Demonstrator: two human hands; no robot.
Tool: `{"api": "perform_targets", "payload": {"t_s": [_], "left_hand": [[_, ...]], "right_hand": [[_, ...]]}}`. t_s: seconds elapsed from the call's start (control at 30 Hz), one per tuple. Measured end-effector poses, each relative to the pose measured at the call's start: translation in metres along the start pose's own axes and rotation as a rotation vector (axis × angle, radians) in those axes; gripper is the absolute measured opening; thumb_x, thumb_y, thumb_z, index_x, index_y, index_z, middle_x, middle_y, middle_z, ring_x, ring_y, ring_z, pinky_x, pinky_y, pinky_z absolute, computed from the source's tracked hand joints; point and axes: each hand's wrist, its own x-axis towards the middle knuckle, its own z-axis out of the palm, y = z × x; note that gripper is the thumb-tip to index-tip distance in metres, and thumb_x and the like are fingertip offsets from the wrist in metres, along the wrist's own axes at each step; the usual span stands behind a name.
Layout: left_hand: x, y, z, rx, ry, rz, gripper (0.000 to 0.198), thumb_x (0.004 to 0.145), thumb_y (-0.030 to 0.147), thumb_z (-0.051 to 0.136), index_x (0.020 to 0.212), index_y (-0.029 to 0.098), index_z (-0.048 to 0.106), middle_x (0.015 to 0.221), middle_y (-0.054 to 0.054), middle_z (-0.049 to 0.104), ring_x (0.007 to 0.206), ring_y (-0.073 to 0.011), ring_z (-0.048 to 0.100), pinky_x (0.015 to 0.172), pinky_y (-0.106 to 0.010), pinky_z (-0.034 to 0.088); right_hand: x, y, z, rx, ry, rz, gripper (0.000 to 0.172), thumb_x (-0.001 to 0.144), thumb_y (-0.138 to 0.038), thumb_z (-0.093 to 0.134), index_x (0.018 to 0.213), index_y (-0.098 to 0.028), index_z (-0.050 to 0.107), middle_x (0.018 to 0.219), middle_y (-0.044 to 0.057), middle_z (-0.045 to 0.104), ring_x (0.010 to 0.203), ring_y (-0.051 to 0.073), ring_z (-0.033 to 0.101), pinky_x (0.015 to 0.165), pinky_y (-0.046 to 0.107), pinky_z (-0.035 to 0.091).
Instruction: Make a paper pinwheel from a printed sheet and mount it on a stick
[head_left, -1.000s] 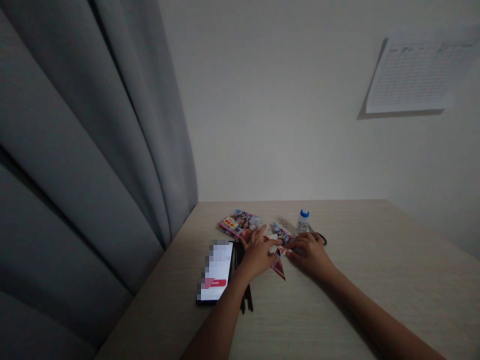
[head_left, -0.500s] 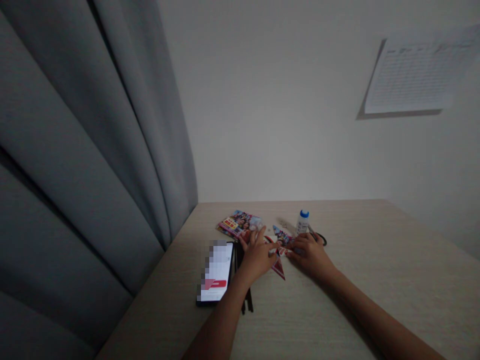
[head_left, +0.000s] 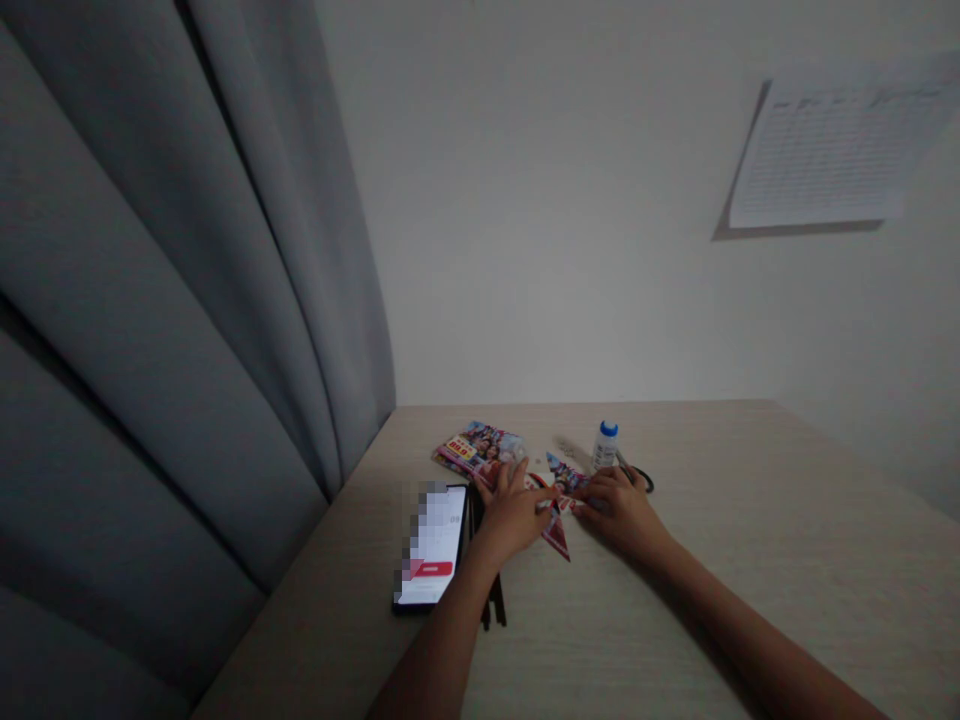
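My left hand (head_left: 512, 510) and my right hand (head_left: 621, 508) rest on the table on either side of a folded piece of colourful printed paper (head_left: 559, 500), with a red triangular point sticking out towards me. The fingertips of both hands press on the paper where they meet. My left fingers lie fairly flat; my right fingers are curled over the paper's right part. The middle of the paper is partly hidden by my fingers.
A stack of colourful printed sheets (head_left: 478, 448) lies behind my left hand. A small white bottle with a blue cap (head_left: 605, 444) and black-handled scissors (head_left: 637, 474) sit behind my right hand. A lit phone (head_left: 433, 544) and dark sticks (head_left: 491, 590) lie left. Grey curtain (head_left: 187, 300) hangs at left.
My left fingers have drawn slightly in over the folded paper; the hands otherwise stay in place.
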Motion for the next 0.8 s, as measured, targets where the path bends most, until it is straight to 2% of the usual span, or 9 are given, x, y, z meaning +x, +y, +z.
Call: {"api": "perform_targets", "payload": {"t_s": [0.23,0.4,0.57,0.8], "left_hand": [[0.0017,-0.0002,0.0057,-0.012,0.068,0.028,0.038,0.088,0.040,0.060,0.125,0.049,0.064,0.165,0.001,0.022,0.152,-0.0406,0.000,0.107,-0.078,-0.010],[0.0043,0.0012,0.0084,-0.079,0.090,-0.033,0.039,0.082,0.040,0.067,0.122,0.044,0.068,0.164,-0.001,0.026,0.152,-0.0382,0.003,0.110,-0.075,-0.007],[0.0051,0.0010,0.0068,-0.084,0.143,-0.047,0.036,0.081,0.039,0.069,0.116,0.042,0.071,0.162,-0.004,0.028,0.151,-0.0396,0.006,0.108,-0.078,-0.004],[0.0031,0.0024,0.0036,-0.063,0.126,-0.038,0.037,0.085,0.044,0.065,0.122,0.046,0.068,0.166,0.001,0.019,0.151,-0.0423,0.000,0.108,-0.077,-0.009]], "right_hand": [[-0.0002,-0.0020,-0.0013,0.006,-0.010,0.014,0.021,0.088,-0.042,0.062,0.101,-0.035,0.077,0.108,0.003,0.076,0.115,0.030,0.057,0.108,0.062,0.022],[-0.0005,-0.0030,-0.0015,0.003,0.008,0.015,0.020,0.087,-0.042,0.064,0.099,-0.035,0.078,0.107,0.004,0.076,0.115,0.030,0.057,0.109,0.060,0.022],[-0.0002,-0.0023,-0.0015,0.003,-0.004,0.007,0.020,0.088,-0.043,0.063,0.099,-0.035,0.078,0.106,0.003,0.076,0.114,0.030,0.058,0.107,0.058,0.025],[-0.0001,-0.0005,-0.0002,0.009,0.013,-0.004,0.021,0.088,-0.044,0.062,0.097,-0.034,0.078,0.106,0.004,0.076,0.114,0.029,0.058,0.107,0.058,0.025]]}}
